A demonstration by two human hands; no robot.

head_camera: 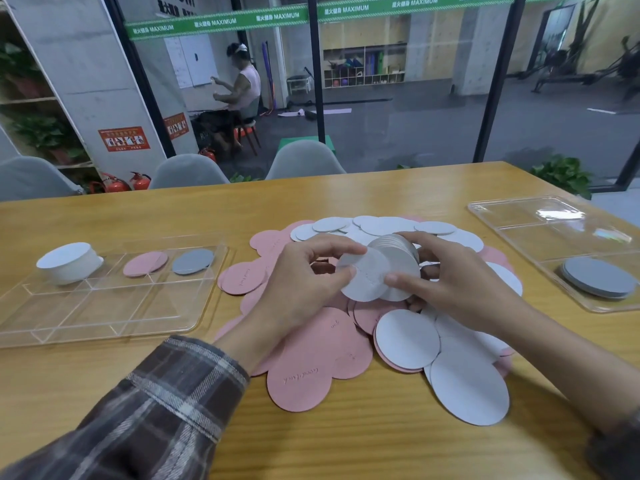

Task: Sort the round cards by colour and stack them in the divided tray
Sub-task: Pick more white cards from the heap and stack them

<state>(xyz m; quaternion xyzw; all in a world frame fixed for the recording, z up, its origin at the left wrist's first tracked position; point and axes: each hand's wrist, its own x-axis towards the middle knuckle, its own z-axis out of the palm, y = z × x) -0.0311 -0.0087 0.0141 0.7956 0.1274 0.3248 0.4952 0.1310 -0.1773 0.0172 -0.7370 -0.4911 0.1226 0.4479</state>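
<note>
Together, left hand point(301, 285) and right hand point(460, 282) grip the white stack point(370, 275) by its edges.

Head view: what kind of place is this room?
Probably a meeting area inside a gym: a wooden table with chairs, and beyond the glass wall, exercise machines, equipment shelves and a green MAXIMUM banner.

Gym floor point(450, 133) behind glass wall point(398, 81)
</note>
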